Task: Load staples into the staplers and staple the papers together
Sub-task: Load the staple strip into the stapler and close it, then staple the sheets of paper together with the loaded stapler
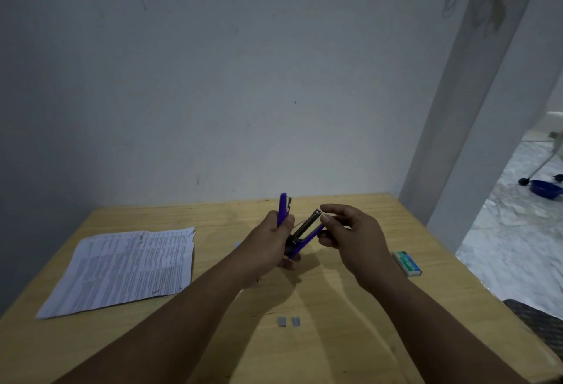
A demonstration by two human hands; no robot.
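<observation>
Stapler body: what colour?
Purple, with a dark metal staple channel; the stapler is hinged open, seen in the head view.

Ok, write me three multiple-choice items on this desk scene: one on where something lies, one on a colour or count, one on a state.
1. Where do the papers lie on the table?
A. To the left of the hands
B. Under the staple box
C. At the right edge

2. How many small staple strips lie near the front of the table?
A. Five
B. Two
C. None

3. What state is the purple stapler in?
A. Closed flat on the table
B. Pressed onto the papers
C. Swung open, held up in the hands

Answers: 1 A, the stack sits left of the left hand. 2 B, two grey pieces lie side by side. 3 C, its top stands up in the left hand while the right hand pinches the tip of the metal track.
</observation>
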